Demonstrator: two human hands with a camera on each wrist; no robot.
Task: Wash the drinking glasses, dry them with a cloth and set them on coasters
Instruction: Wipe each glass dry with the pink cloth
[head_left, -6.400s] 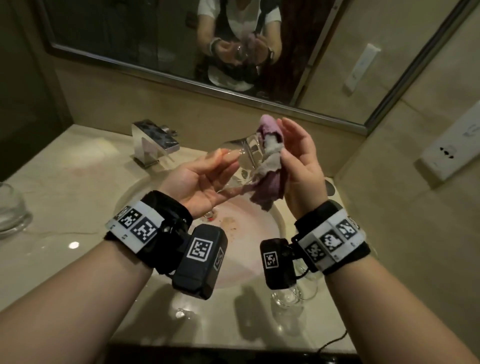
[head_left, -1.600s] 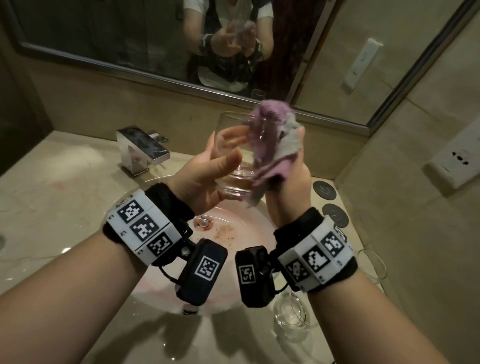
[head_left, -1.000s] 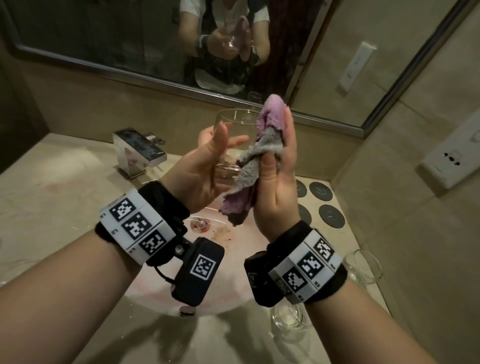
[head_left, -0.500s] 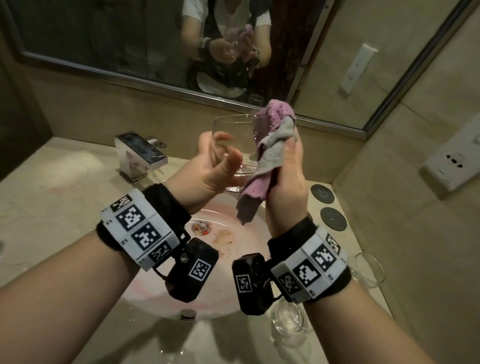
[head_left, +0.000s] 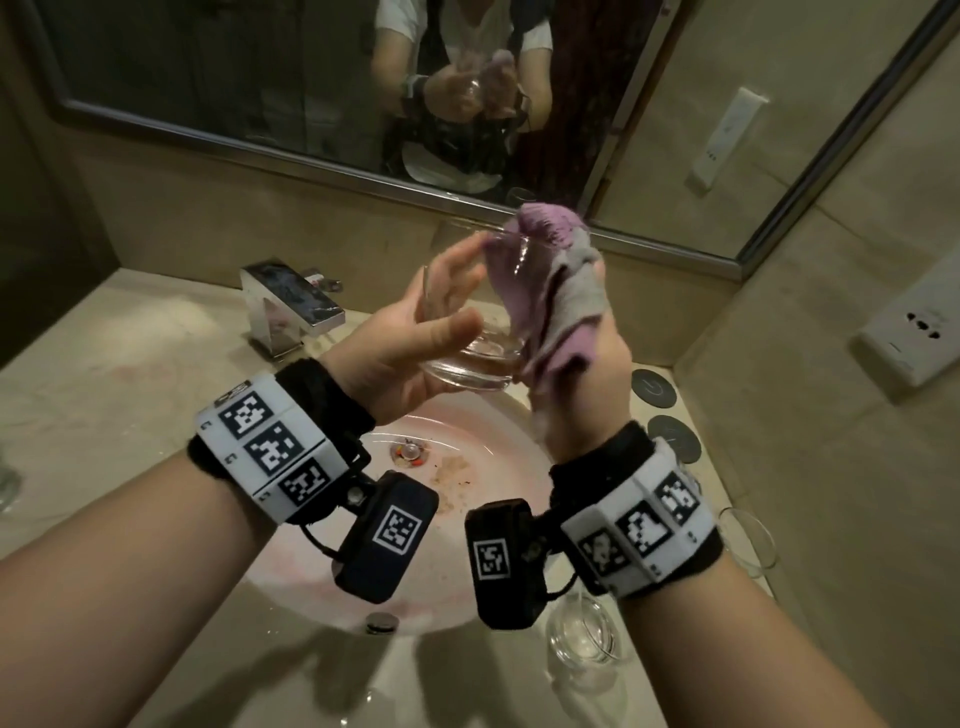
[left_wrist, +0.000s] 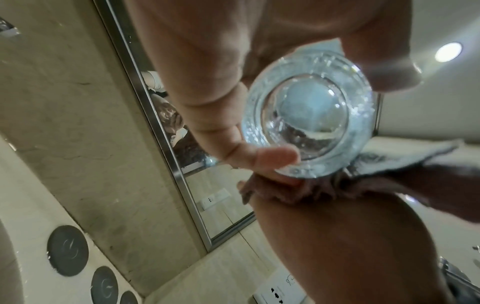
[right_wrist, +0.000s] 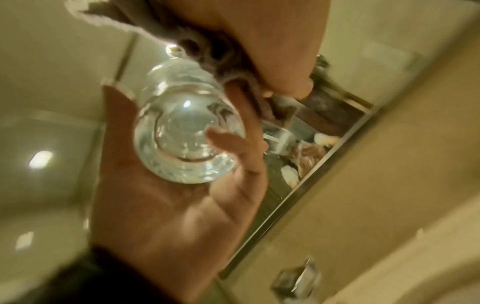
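Head view: marble counter (head_left: 119, 384), pink basin (head_left: 498, 441), mirror (head_left: 260, 73) upper frame | glass (head_left: 483, 322) upright, slightly tilted, mouth up | left hand (head_left: 410, 353) gripping glass | right hand (head_left: 582, 384) clutching cloth (head_left: 561, 280) at rim

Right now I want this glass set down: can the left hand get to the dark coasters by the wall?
Probably not directly: the right hand, gripping the cloth, sits between the left hand and the coasters.

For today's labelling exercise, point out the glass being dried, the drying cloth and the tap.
glass (head_left: 485, 358): head view, on its thick clear base.
cloth (head_left: 571, 291): head view, on the grey fold draped outside the glass wall.
tap (head_left: 291, 306): head view, on its flat metal spout top.
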